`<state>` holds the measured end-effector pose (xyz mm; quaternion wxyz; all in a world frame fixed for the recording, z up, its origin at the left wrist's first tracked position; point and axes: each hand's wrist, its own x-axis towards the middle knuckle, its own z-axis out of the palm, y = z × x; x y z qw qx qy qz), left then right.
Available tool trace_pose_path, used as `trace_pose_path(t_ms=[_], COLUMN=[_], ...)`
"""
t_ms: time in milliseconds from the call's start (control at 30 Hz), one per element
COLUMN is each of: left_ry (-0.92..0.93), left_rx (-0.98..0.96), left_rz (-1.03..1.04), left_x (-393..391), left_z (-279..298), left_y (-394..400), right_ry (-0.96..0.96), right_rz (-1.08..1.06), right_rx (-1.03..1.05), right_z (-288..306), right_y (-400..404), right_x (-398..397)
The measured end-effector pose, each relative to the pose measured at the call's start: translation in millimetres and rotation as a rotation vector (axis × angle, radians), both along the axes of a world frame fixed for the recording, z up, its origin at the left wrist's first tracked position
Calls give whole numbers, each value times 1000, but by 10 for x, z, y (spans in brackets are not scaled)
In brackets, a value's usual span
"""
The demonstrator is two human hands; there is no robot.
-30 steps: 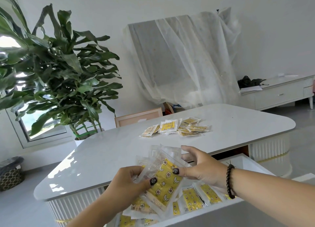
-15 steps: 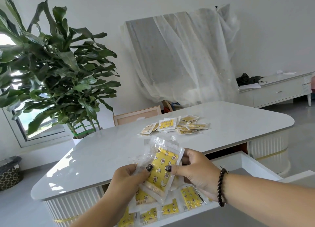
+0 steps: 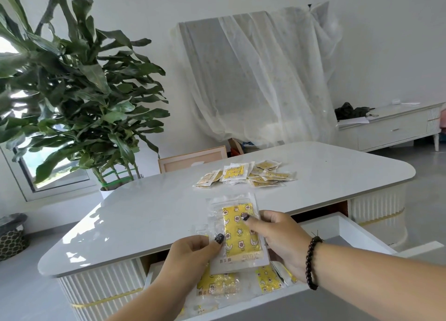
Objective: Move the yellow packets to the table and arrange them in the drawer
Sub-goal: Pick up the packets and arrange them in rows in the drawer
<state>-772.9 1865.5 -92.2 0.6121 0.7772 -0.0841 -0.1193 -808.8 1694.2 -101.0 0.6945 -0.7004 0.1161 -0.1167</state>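
A stack of yellow packets [image 3: 240,234] in clear wrappers is held upright between both hands, over the near edge of the white table [image 3: 149,214]. My left hand [image 3: 193,253] pinches its left side with the thumb on the front. My right hand [image 3: 277,236] grips its right side, thumb laid across the yellow print. Below them the open drawer [image 3: 337,226] holds several more yellow packets [image 3: 268,278]. Another pile of yellow packets [image 3: 246,176] lies on the far side of the table.
A large potted plant [image 3: 79,98] stands to the left of the table. A wooden frame [image 3: 193,159] leans behind the table, and a net-draped panel [image 3: 253,79] stands at the wall. A low white cabinet [image 3: 391,130] is at the right, a basket [image 3: 12,234] at far left.
The stack has been squared up and turned more upright and face-on. My right thumb has slid onto the front of the top packet. Both hands shifted slightly right.
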Motion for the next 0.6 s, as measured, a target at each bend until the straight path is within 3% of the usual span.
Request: trace_pose_path(t_ms=[100,300,467,600], left_ry=[-6,-31,25,7], left_rx=[15,34,70,151], left_rz=[16,87,162,191], left_x=[-32,12,143,219], left_z=[6,-52,-64,-178], left_y=[-22,-81,-78,-111], right_ry=[15,53,313,535], right_rz=[41,-68,-114,46], right_rx=[-40,-135,-352,-555], right_z=[22,56,192,214], right_y=[-7,-166,-526,-840], right_x=[-55,26,304,381])
